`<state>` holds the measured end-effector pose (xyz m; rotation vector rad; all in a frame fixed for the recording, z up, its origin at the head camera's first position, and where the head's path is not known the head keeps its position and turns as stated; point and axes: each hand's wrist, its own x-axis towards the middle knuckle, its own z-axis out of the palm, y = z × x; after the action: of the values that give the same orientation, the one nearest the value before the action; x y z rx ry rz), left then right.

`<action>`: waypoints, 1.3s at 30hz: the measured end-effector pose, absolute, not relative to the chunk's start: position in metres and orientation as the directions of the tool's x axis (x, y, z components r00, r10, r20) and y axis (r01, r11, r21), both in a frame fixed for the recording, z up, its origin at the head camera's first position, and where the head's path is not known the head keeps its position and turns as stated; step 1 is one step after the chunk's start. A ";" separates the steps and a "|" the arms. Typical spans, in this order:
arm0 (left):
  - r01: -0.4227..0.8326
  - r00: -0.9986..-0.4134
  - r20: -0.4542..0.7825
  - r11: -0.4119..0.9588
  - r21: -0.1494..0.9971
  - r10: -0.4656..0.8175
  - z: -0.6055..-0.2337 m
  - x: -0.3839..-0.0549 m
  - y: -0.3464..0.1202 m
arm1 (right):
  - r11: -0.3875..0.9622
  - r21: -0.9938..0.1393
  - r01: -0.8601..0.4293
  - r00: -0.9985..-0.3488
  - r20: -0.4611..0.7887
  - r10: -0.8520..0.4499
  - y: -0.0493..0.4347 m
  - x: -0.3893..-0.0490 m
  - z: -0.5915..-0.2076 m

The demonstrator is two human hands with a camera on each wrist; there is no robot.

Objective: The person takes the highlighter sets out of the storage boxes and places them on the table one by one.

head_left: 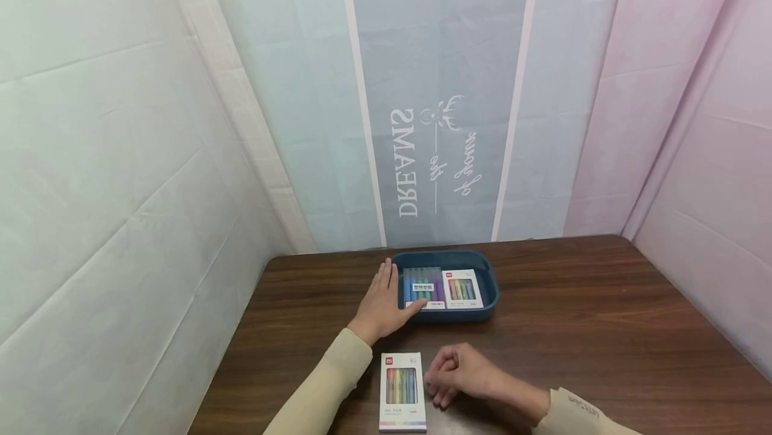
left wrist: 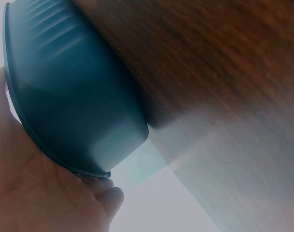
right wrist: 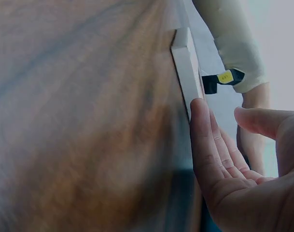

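Observation:
My left hand (head_left: pixel 381 302) rests along the left rim of a dark blue tray (head_left: pixel 449 316), fingers extended and thumb reaching over the near rim. In the left wrist view the palm lies against the rim of the tray (left wrist: pixel 79 96). Inside the tray sit a clear pack of coloured pens (head_left: pixel 422 277) and a white box with a window (head_left: pixel 463 291). A similar white box of coloured sticks (head_left: pixel 403 395) lies flat on the table nearer me. Beside its right edge is my right hand (head_left: pixel 461 373), fingers loosely bent. The right wrist view shows its fingertips at the white box (right wrist: pixel 188 67), thumb apart.
The brown wooden table (head_left: pixel 573 328) has its far edge just behind the tray. Fabric curtains (head_left: pixel 446 33) hang behind the table and along both sides. My left sleeve (head_left: pixel 322 388) passes left of the near white box.

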<state>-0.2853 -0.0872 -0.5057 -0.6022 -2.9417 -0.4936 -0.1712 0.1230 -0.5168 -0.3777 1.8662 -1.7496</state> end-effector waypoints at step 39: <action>0.391 -0.920 0.154 0.872 0.295 0.360 -0.505 -0.287 -0.087 | 0.206 -0.974 -0.100 -0.901 0.001 -0.434 0.168 -0.209 -0.457</action>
<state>-0.2866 -0.0871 -0.5051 -0.5930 -2.9480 -0.4950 -0.2087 0.1676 -0.4572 -0.5053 2.2100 -1.7516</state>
